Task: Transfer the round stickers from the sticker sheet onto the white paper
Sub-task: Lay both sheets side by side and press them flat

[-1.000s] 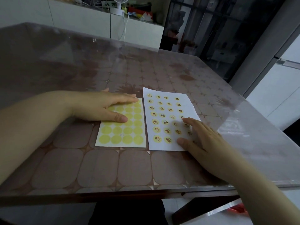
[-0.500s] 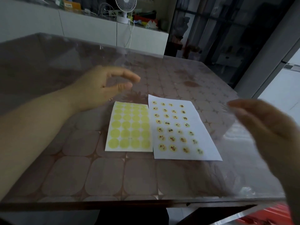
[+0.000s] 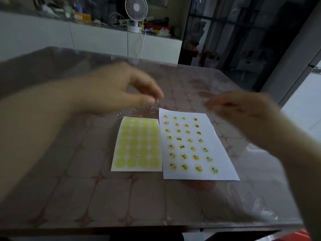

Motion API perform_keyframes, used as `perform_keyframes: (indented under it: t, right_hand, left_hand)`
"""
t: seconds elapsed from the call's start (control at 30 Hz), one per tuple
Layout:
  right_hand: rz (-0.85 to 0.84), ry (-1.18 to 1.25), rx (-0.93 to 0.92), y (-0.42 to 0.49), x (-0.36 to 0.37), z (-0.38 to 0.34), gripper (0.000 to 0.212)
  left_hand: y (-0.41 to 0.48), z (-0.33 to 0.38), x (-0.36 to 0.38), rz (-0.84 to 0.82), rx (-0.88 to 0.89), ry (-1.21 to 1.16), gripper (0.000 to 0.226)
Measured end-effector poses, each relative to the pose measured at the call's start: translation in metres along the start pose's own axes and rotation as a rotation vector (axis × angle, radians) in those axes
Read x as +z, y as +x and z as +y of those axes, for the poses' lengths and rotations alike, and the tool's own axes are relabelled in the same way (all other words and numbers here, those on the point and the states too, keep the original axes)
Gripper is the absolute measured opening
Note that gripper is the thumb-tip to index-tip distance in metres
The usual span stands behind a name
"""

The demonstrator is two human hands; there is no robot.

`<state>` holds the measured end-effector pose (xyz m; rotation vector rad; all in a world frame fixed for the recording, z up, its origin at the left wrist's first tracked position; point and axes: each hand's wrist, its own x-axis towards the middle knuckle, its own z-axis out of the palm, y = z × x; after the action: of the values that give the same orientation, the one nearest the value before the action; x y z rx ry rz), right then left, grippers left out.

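Head view, items as we find them.

1. Bench (image 3: 121, 197): brown patterned top under a clear glossy cover, carrying both sheets near its middle.
2. Sticker sheet (image 3: 137, 145): a small pale card lying flat, printed with rows of plain yellow rounds. We see no picture stickers on it. Its right edge lies just beside the white paper.
3. White paper (image 3: 214, 145): lies flat to the right of the sticker sheet and is the larger of the two.
4. Round stickers (image 3: 184, 156): small yellow discs with dark motifs, set on the white paper in four columns and seven rows. The motifs are too small for us to read.
5. Left hand (image 3: 111, 91): blurred and hovering above the bench beyond the sticker sheet, touching neither sheet. Its fingers are loosely curved with the thumb close beneath them, and we see nothing held.
6. Right hand (image 3: 243, 108): blurred and hovering over the far right corner of the white paper. Its fingers are relaxed and point left, grasping nothing.
7. Background: a white desk fan (image 3: 136, 13) stands on a white cabinet (image 3: 97, 40) among cables and clutter.
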<state>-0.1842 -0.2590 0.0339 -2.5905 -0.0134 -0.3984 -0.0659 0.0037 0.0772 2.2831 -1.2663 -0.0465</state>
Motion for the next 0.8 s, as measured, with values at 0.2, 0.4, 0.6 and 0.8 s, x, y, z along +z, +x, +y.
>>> perform_keyframes:
  t: [0.2,0.4,0.6,0.8]
  right_hand:
    - [-0.276,-0.437,-0.009,0.062,0.058,-0.021,0.066]
    - [-0.347,-0.569,-0.055,0.065,0.068,-0.017,0.066]
    - [-0.323,-0.525,-0.066,0.072,0.069,-0.016,0.061]
    - [-0.184,0.020,0.103,0.083,0.071,0.006,0.031]
  left_hand:
    - [0.035,-0.043,0.068,-0.021,-0.194,0.183,0.032]
    - [0.036,-0.054,0.087,0.023,-0.218,0.185,0.039]
    - [0.037,-0.057,0.093,-0.014,-0.183,0.210,0.040]
    - [0.036,-0.056,0.092,-0.076,-0.172,0.234,0.042]
